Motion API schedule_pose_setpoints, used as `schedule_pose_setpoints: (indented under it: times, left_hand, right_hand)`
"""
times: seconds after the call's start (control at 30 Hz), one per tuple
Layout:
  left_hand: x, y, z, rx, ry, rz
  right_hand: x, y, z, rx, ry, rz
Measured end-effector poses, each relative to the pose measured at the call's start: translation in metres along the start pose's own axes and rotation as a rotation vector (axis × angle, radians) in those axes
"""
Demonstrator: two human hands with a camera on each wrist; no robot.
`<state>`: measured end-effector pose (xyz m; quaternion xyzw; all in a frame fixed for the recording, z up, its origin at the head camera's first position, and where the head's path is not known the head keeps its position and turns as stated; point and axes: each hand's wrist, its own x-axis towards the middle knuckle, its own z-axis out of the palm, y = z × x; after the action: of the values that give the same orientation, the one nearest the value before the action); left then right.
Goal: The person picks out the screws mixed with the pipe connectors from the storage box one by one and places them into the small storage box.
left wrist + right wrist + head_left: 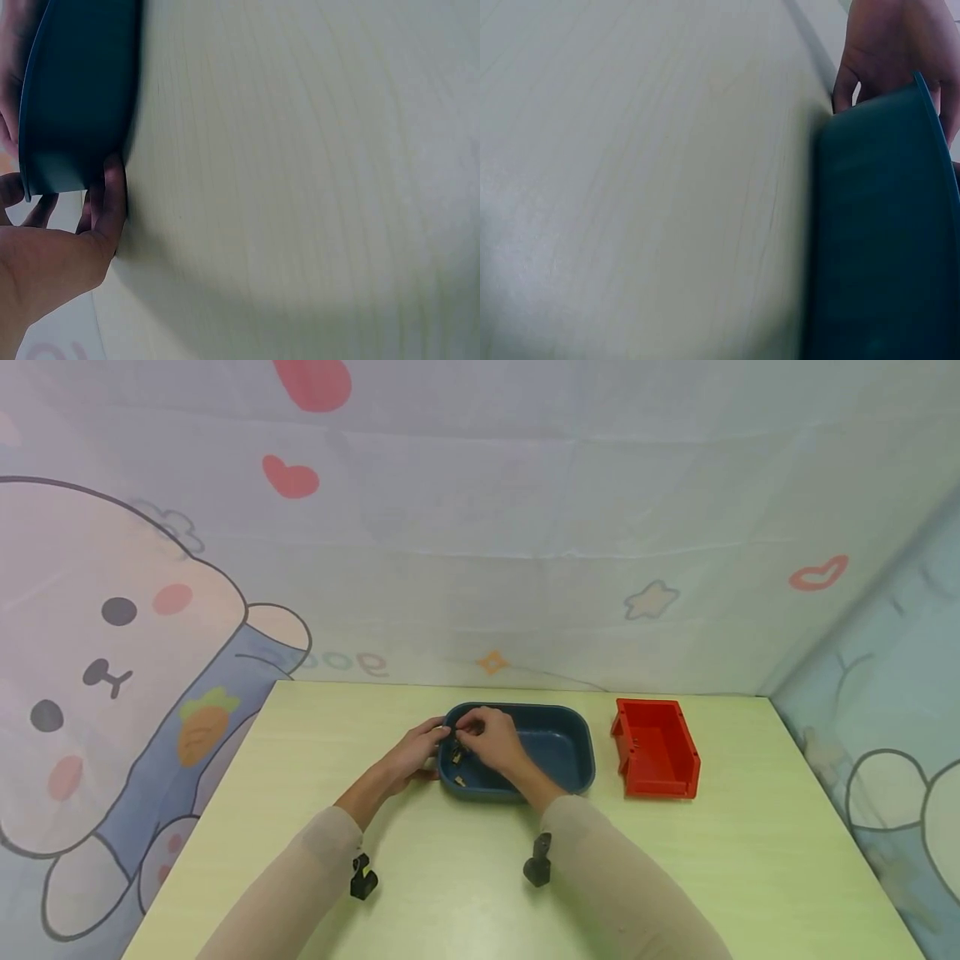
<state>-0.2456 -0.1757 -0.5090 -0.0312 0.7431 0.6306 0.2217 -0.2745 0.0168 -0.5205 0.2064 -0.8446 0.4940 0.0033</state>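
Observation:
A dark blue rectangular basin (555,752) stands on the table. My left hand (411,752) holds its left end, fingertips at the rim and others against the outer wall; the left wrist view shows this hand (60,255) around the basin's end (82,97). My right hand (495,742) reaches over the front rim, its fingertips bunched in the left part. They appear to pinch a small brass-coloured piece, mostly hidden. Several such pieces (460,781) lie below the fingers; their kind is too small to tell. The right wrist view shows the basin's outer wall (885,225).
Right of the basin sits a red plastic bin (658,750) with a few tiny bits inside. A printed cloth (480,543) hangs behind the pale table (450,877). Each sleeve has a black wrist mount, left (363,878) and right (537,862).

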Motion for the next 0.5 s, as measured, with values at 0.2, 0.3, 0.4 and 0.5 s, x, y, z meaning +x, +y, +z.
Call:
schedule_pose_setpoints:
  times: [0.2, 0.3, 0.4, 0.5]
  left_hand:
    - [-0.0002, -0.0015, 0.0023, -0.003, 0.002, -0.002]
    - [0.0002, -0.0028, 0.0027, -0.006, 0.012, -0.006]
    - [0.0003, -0.0024, 0.0028, -0.007, 0.022, -0.001]
    - [0.0001, -0.0015, 0.0022, -0.008, 0.024, 0.003]
  right_hand:
    - [-0.0036, 0.0050, 0.0016, -0.023, 0.018, 0.019]
    - [-0.0051, 0.0066, 0.0020, -0.029, 0.024, 0.023]
    - [-0.0051, 0.0069, 0.0015, -0.042, 0.029, 0.024]
    - [-0.0049, 0.0066, 0.0004, -0.062, 0.034, 0.031]
